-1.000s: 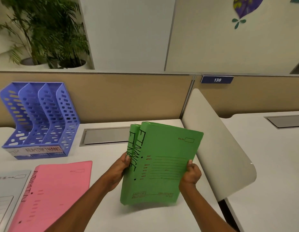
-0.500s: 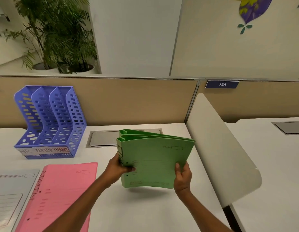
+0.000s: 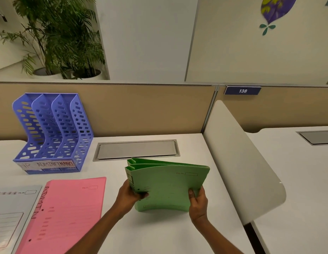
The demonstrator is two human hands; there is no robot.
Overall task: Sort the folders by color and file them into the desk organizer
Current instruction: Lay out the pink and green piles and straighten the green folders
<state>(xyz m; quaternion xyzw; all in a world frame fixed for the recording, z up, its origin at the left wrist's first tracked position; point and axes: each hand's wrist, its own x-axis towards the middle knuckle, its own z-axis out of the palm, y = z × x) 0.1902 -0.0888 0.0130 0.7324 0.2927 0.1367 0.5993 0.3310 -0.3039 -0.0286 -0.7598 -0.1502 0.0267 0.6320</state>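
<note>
Two hands: both grip one bundle of green folders (image 3: 168,186), lifted just above the white desk (image 3: 159,235) at the centre of the view.
Left hand (image 3: 129,196): clasped on the bundle's spine side, at 9 o'clock of the bundle, thumb on the front cover, fingers behind it.
Right hand (image 3: 198,200): clasped on the bundle's lower open corner, at 4 o'clock of the bundle, thumb on the front cover.
Green folders: several, stacked face to face, front cover toward the camera, bottom edge bowed upward; the rounded spines fan apart at the upper left. The exact count cannot be told.
Desk organizer (image 3: 53,132): blue perforated plastic, three upright slots, standing at 10 o'clock from the hands against the tan partition (image 3: 141,110). All slots look vacant. A handwritten strip across its base reads HR, ADMIN, FINANCE.
Pink folder (image 3: 67,215): lying flat on the desk at 8 o'clock from the hands, with ADMIN handwritten along its left edge.
Grey folder (image 3: 10,211): flat at the far left edge, touching or slightly tucked under the pink one; which, cannot be told.
Cable hatch (image 3: 136,150): grey metal flap set in the desk, at 12 o'clock, just beyond the green bundle.
Side divider (image 3: 242,162): white curved panel at 3 o'clock, separating this desk from the next.
Number plate (image 3: 242,90): blue, reading 138, on the partition at 1 o'clock.
Potted plant (image 3: 56,37): leafy palm behind the partition at 11 o'clock.
</note>
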